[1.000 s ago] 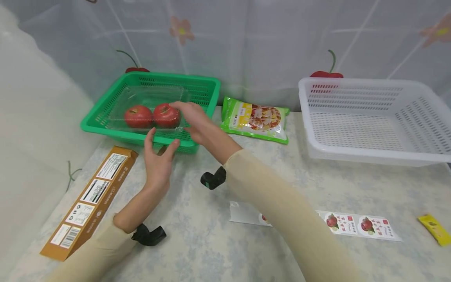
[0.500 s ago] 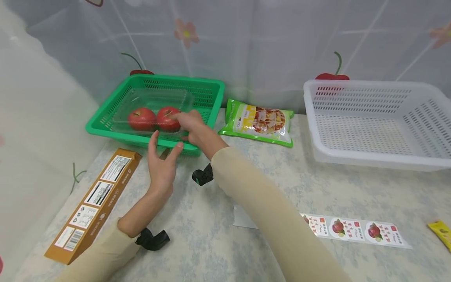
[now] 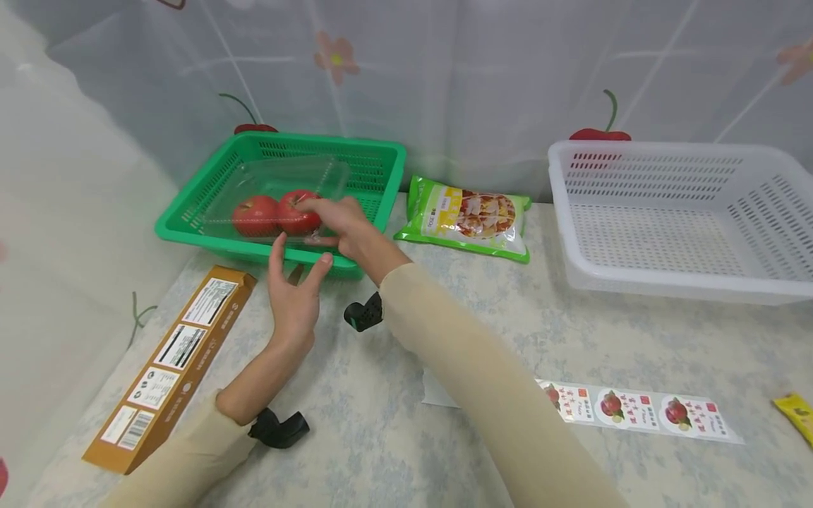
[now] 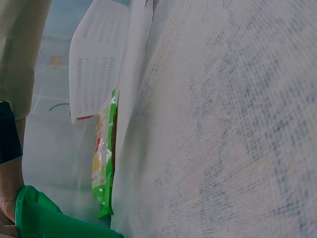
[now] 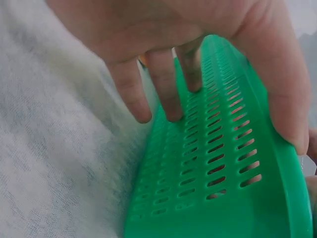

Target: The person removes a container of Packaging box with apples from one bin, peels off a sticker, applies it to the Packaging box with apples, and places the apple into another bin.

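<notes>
Inside the green plastic basket [image 3: 381, 176] lies a clear plastic box [image 3: 286, 168] with a red apple [image 3: 255, 216] at left and another red apple [image 3: 293, 221] beside it. My right hand [image 3: 351, 226] reaches over the basket's right front corner; its finger and thumb grip the box's near right corner, by the right apple. My left hand [image 3: 296, 302] is at the basket's front wall, fingers spread. In the right wrist view that left hand [image 5: 163, 29] has its thumb on the rim and its fingers along the outer wall. The box corner is partly hidden.
A green snack bag [image 3: 470, 220] lies right of the basket, then a white basket [image 3: 571, 268]. A long orange carton [image 3: 168, 370] lies at left. Across the table, apple-printed stickers [image 3: 635, 409] lie partly under my right sleeve. A yellow packet [image 3: 797, 416] is at the right edge.
My right hand has come down and left onto the box's near right corner. My left hand stays at the basket front. The whole head view has shifted slightly.
</notes>
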`<state>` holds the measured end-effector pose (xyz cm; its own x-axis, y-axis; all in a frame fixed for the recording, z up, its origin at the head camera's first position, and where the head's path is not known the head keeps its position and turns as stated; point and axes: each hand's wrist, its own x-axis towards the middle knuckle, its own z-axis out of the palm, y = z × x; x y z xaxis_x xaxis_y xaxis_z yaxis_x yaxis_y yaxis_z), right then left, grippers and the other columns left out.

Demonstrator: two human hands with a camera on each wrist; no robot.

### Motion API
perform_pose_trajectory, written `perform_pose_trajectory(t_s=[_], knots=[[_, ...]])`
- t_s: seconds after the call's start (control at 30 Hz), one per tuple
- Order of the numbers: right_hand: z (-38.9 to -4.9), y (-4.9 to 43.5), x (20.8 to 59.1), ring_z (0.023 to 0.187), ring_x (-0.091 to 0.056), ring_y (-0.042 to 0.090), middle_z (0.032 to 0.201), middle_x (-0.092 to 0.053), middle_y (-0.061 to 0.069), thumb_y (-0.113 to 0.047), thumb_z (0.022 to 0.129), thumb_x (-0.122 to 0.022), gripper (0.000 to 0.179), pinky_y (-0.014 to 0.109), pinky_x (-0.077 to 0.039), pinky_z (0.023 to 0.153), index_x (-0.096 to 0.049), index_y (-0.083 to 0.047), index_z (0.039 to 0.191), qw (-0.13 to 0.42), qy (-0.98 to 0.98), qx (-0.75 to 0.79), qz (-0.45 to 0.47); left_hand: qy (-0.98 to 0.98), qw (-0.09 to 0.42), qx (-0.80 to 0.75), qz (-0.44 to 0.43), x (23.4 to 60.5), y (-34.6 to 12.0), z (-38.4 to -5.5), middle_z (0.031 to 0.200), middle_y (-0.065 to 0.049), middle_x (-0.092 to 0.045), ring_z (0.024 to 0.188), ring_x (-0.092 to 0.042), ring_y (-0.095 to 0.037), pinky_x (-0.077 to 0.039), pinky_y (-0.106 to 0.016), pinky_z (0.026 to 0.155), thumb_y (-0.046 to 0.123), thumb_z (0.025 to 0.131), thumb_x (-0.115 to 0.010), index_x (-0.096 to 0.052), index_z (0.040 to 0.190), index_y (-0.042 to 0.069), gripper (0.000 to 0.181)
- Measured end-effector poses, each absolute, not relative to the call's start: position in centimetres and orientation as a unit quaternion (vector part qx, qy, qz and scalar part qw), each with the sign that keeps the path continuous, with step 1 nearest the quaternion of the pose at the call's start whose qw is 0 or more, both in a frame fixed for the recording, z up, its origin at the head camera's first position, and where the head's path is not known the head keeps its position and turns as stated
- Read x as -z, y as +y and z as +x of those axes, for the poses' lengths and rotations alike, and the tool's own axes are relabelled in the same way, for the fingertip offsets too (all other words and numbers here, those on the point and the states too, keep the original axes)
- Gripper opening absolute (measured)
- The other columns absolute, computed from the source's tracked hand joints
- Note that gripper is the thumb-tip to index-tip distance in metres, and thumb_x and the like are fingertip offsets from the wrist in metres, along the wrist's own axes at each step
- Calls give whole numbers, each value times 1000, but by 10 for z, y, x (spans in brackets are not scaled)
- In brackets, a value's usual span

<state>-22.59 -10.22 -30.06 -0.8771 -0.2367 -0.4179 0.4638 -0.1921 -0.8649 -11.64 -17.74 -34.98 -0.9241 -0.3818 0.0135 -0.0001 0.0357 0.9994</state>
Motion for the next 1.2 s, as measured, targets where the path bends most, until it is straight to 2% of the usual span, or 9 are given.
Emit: perform_pose_trajectory(t_s=[0.23, 0.47, 0.67, 0.83, 0.87, 1.03, 1.07, 1.1, 1.2], knots=[[-225, -99, 299, 95, -69, 29, 106, -56, 5, -12, 87, -74, 41, 36, -59, 67, -56, 0, 122, 236, 536, 804, 101, -709, 151, 678, 124, 353, -176, -115, 158, 4, -18, 139, -29, -29, -37, -42, 106, 30, 93, -70, -23, 157, 23, 79], [-224, -86, 284, 84, -69, 22, 115, -54, 4, -9, 87, -72, 57, 36, -59, 69, -46, -1, 137, 214, 504, 830, 109, -714, 142, 674, 129, 353, -174, -117, 159, 2, -12, 142, -24, -28, -37, -40, 107, 33, 93, -70, -21, 157, 28, 82], [-214, -64, 263, 90, -70, 24, 113, -56, 4, -10, 89, -72, 39, 39, -59, 72, -55, 0, 123, 214, 490, 842, 73, -715, 143, 670, 139, 353, -174, -116, 159, 1, -12, 141, -26, -27, -38, -40, 107, 34, 92, -70, -21, 158, 28, 82], [-196, -26, 255, 97, -67, 26, 113, -56, 8, -11, 92, -70, 29, 41, -58, 77, -60, 3, 115, 218, 484, 846, 48, -712, 141, 675, 136, 354, -174, -116, 160, 2, -11, 141, -26, -27, -38, -41, 107, 34, 92, -70, -20, 158, 28, 83], [-193, -17, 255, 90, -66, 24, 110, -56, 9, -11, 93, -70, 28, 41, -58, 77, -61, 4, 114, 215, 486, 846, 47, -711, 139, 676, 135, 355, -174, -116, 160, 2, -10, 142, -25, -27, -38, -41, 107, 33, 92, -70, -19, 158, 29, 83], [-172, 30, 253, 95, -61, 27, 115, -58, 12, -10, 94, -67, 26, 41, -57, 78, -63, 2, 116, 200, 488, 848, 48, -714, 141, 673, 135, 355, -175, -116, 160, 5, -12, 141, -27, -26, -38, -40, 107, 33, 92, -70, -20, 157, 30, 82], [-167, 40, 253, 97, -60, 28, 119, -58, 12, -10, 94, -66, 26, 40, -57, 79, -63, 1, 117, 198, 492, 846, 49, -714, 143, 672, 135, 355, -175, -116, 160, 5, -13, 141, -27, -26, -38, -41, 107, 32, 92, -70, -21, 157, 29, 82], [-161, 49, 253, 106, -59, 30, 123, -58, 11, -11, 95, -65, 26, 38, -57, 79, -62, 0, 119, 198, 496, 844, 48, -715, 144, 671, 135, 355, -176, -116, 160, 5, -14, 140, -28, -26, -38, -40, 106, 32, 93, -70, -21, 157, 30, 81], [-144, 78, 256, 113, -54, 32, 130, -53, 12, -14, 97, -63, 32, 35, -57, 80, -57, -4, 126, 194, 510, 837, 47, -714, 144, 672, 135, 354, -176, -116, 159, 4, -14, 140, -28, -26, -38, -40, 107, 31, 93, -70, -21, 157, 29, 81]])
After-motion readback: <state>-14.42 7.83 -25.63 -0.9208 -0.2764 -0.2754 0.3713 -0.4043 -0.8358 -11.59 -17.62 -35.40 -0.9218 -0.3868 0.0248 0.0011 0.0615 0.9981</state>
